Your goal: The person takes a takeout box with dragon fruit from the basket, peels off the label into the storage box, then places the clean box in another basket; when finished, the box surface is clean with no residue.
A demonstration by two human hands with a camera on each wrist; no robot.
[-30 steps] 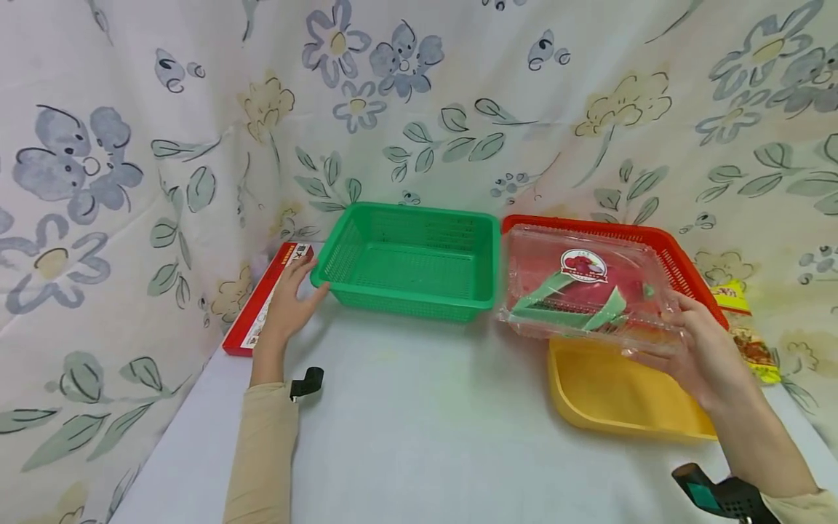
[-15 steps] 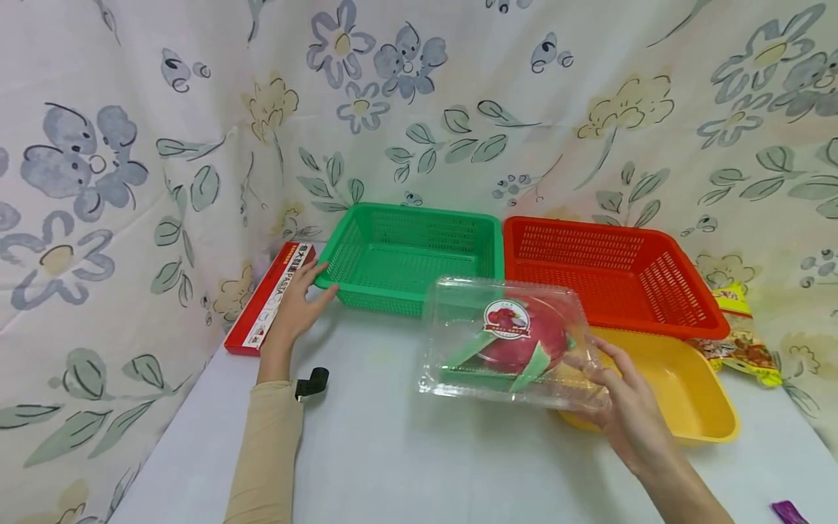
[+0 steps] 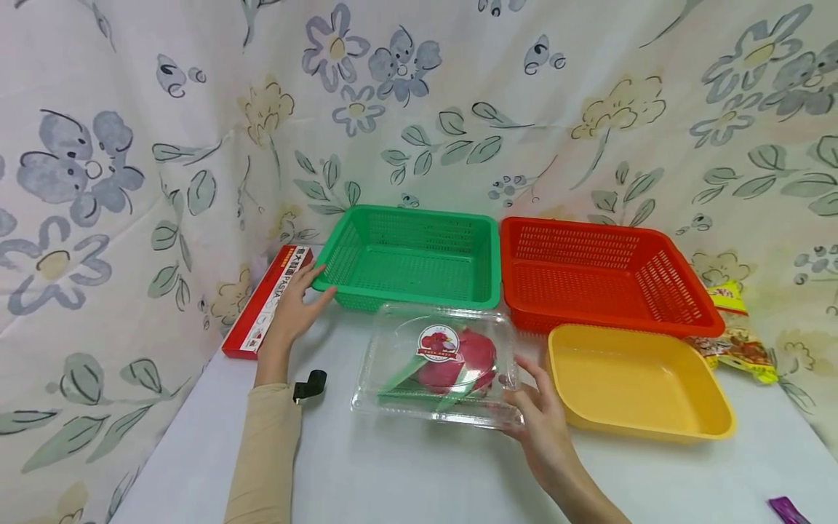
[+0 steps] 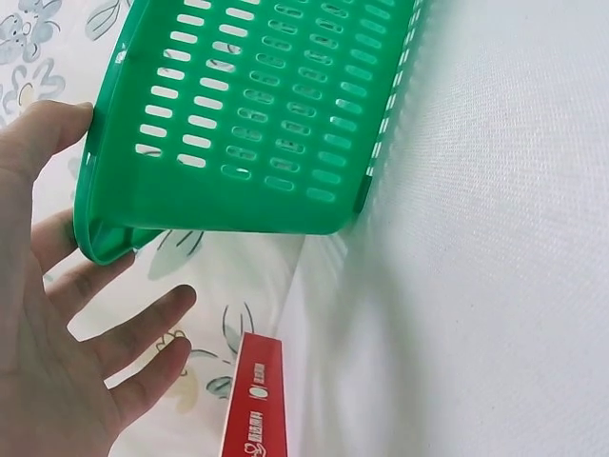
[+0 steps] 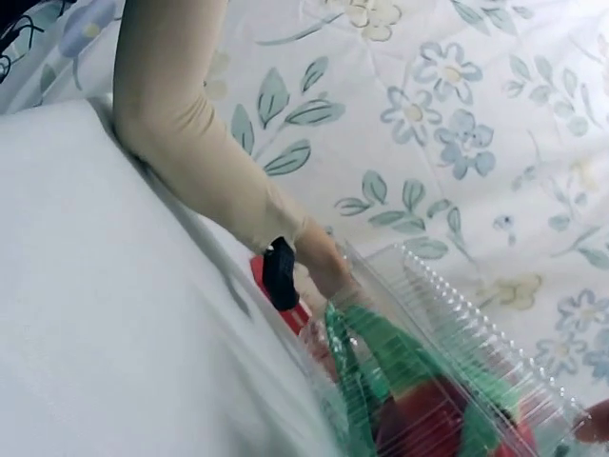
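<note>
My right hand grips the right side of a clear plastic clamshell box, held above the white table in the head view. A dragon fruit with green tips shows through its lid, which bears a round label. In the right wrist view the clamshell fills the lower right, and only a bit of finger shows at its edge. My left hand is at the near left corner of a green basket. There the thumb touches the rim, and the other fingers spread loosely around the corner.
Right of the green basket stands a red basket, with a yellow tray before it. A snack packet lies at far right. A red pasta box is beside my left hand. A small purple item lies near the front right.
My right hand has carried the clamshell box left and toward me, from over the red basket to in front of the green one. The left hand has stayed at the green basket's corner.
</note>
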